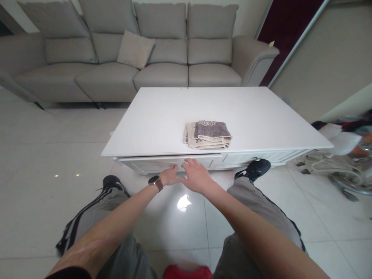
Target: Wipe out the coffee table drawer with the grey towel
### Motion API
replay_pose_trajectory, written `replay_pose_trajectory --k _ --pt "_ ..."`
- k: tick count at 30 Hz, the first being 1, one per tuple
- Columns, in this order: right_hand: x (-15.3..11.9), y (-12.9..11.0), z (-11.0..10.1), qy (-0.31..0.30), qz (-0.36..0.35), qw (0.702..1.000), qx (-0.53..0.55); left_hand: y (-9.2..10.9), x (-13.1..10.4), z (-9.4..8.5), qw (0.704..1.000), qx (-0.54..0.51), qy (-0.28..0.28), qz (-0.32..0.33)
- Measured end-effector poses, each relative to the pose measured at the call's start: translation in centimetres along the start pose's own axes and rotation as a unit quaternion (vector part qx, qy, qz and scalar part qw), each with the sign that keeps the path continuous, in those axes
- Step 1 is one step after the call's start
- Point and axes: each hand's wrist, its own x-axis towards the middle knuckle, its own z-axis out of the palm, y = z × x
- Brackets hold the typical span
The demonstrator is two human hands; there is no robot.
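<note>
A folded towel [212,133] (grey-brown and cream) is being borne by the white table [247,108], near its front edge. Beyond, a cushion [135,49] is being supported by the grey sofa [162,77]; glossy floor tiles [43,193] are being lit in patches. Below the tabletop, the left drawer [145,164] is being reached by the left hand [170,176], fingers curled, and the right hand [197,176], fingers loosely bent; whether anything is being gripped cannot be told.

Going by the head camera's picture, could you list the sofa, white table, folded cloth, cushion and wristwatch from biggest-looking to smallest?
1. Sofa
2. White table
3. Folded cloth and cushion: too alike to rank
4. Wristwatch
</note>
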Motion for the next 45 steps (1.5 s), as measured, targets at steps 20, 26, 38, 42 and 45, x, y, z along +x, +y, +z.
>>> replay_pose_trajectory --k 20,26,38,42,45 --pt "1.9 1.3 3.4 -0.214 0.069 0.968 -0.114 1.8 -8.6 3.5 0.995 0.019 -0.097 0.024" --pt "1.9 0.4 4.5 -0.207 0.030 0.963 -0.171 2.2 -10.5 1.9 0.988 0.027 -0.148 0.032" --pt "1.3 0.2 5.1 -0.198 0.039 0.962 -0.181 -0.3 -15.7 -4.5 0.986 0.049 0.122 0.101" --pt "0.6 -0.4 5.0 -0.210 0.033 0.960 -0.184 -0.8 -16.1 -2.6 0.987 0.103 0.093 0.076" --pt "-0.1 -0.6 5.1 -0.211 0.034 0.959 -0.184 -0.7 -16.4 -2.1 0.986 0.116 0.093 0.079"
